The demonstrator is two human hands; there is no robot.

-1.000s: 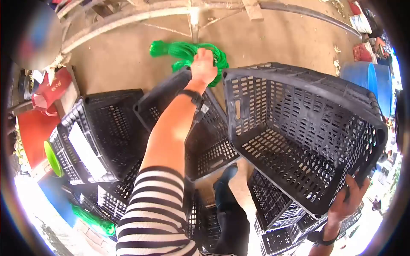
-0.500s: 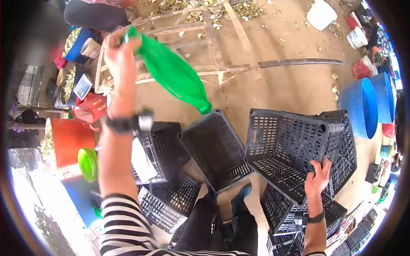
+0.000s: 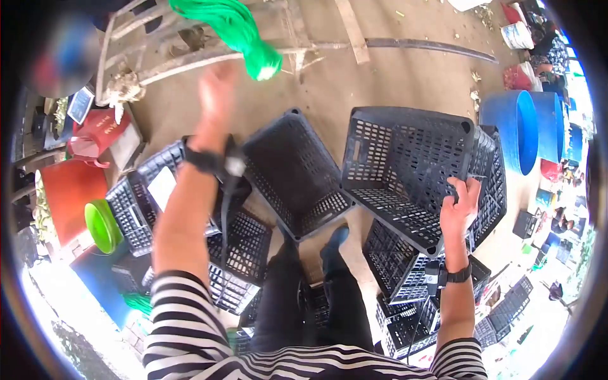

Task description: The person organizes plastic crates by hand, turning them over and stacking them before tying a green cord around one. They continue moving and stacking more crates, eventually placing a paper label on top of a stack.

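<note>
Blurred by motion, my left hand (image 3: 217, 95) is over the ground at upper left, beyond a black crate (image 3: 297, 171). A bundle of green netting (image 3: 234, 28) lies apart from that hand, over a wooden frame (image 3: 190, 62). My right hand (image 3: 460, 206) has its fingers wrapped on the rim of a tilted black crate (image 3: 411, 164) at the right, whose open side faces left. Another black crate stands behind that one. The middle crate is between my hands, above my feet.
More black crates (image 3: 244, 244) stand beside my legs. At the left are a bright green basin (image 3: 102, 226), an orange tub (image 3: 73, 196) and a red bag (image 3: 101, 132). Blue barrels (image 3: 510, 126) stand at the right. People sit at the far right.
The green netting has left my left hand and moved up and away. That hand has shifted right and down. My right hand stays on its crate, and the view has tilted.
</note>
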